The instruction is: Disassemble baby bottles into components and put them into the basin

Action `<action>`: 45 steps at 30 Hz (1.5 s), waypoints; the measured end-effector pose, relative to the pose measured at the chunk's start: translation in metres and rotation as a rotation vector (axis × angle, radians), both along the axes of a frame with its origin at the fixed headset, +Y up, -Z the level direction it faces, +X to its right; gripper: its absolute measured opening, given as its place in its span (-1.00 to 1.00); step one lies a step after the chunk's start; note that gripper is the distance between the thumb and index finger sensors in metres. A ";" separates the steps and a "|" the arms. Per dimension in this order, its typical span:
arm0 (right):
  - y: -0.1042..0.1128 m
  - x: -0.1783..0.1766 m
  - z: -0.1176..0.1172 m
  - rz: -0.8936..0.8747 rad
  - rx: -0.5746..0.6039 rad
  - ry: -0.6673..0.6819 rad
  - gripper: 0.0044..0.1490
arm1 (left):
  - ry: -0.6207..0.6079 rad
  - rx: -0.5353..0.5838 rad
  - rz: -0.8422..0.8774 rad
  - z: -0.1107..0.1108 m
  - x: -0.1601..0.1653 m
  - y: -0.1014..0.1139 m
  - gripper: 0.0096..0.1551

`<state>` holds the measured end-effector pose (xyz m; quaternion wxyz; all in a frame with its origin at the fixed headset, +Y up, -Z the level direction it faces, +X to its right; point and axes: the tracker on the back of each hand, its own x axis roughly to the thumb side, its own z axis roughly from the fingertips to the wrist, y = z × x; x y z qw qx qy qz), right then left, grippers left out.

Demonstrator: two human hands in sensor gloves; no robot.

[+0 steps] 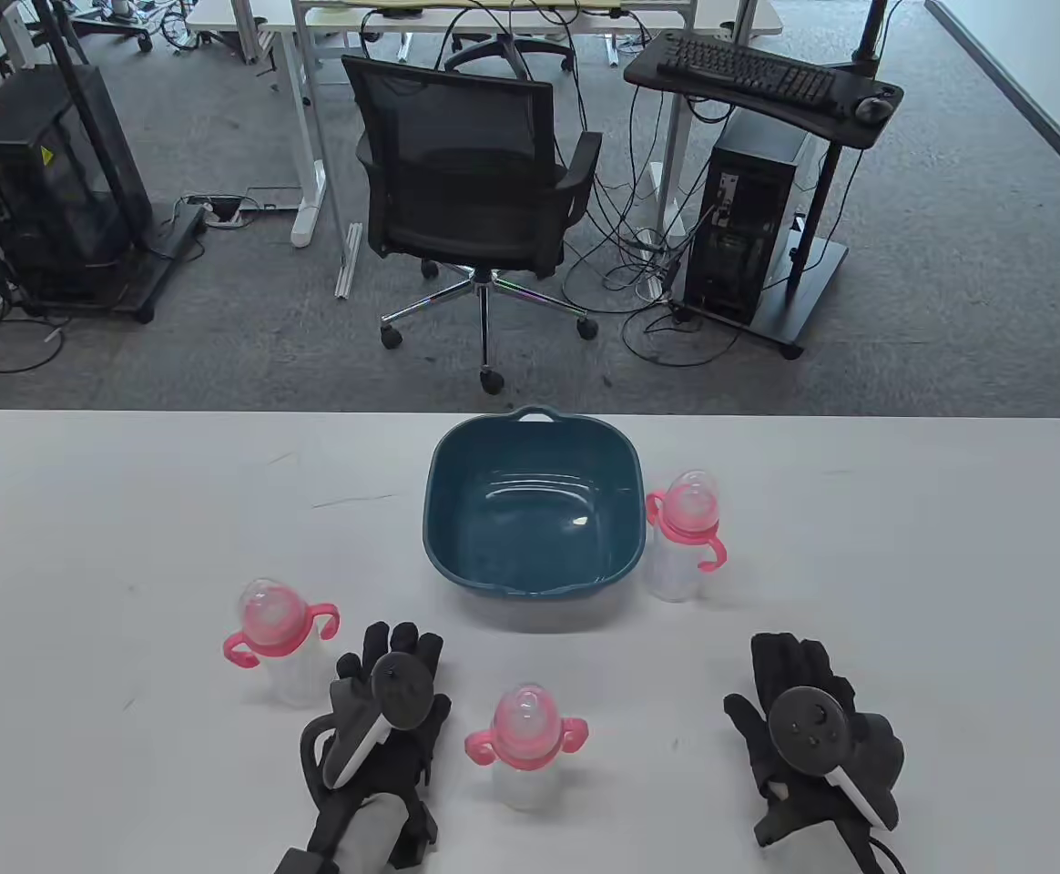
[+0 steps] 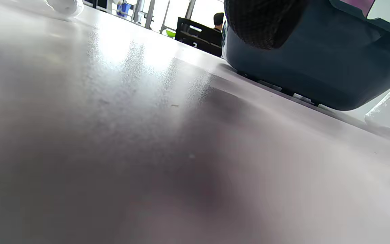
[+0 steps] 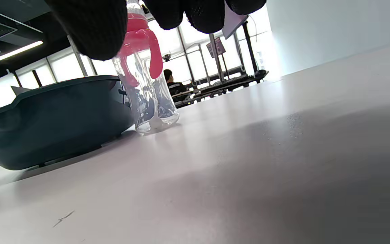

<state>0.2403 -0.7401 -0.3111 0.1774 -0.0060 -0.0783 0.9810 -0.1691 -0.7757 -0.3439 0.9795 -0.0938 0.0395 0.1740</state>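
Observation:
Three clear baby bottles with pink handled collars and clear caps stand upright on the white table. One bottle (image 1: 275, 642) is at the left, one (image 1: 526, 746) near the front middle, one (image 1: 683, 535) (image 3: 146, 81) just right of the dark teal basin (image 1: 457, 519) (image 2: 333, 67) (image 3: 52, 118). The basin holds nothing. My left hand (image 1: 402, 678) lies flat between the left and middle bottles, fingers straight, holding nothing. Out to the right, my right hand (image 1: 799, 674) also rests flat and open, below the right bottle. The fingertips (image 3: 93, 30) hang into the top of the right wrist view.
The table's far edge (image 1: 530, 414) runs just behind the basin. Beyond it stand an office chair (image 1: 475, 191), a computer tower (image 1: 749, 237) and a keyboard stand. Bare tabletop lies to the far left and far right.

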 end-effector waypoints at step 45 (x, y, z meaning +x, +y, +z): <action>0.003 0.003 0.001 -0.076 0.016 0.013 -0.12 | -0.355 -0.031 0.283 0.038 0.005 0.085 -0.22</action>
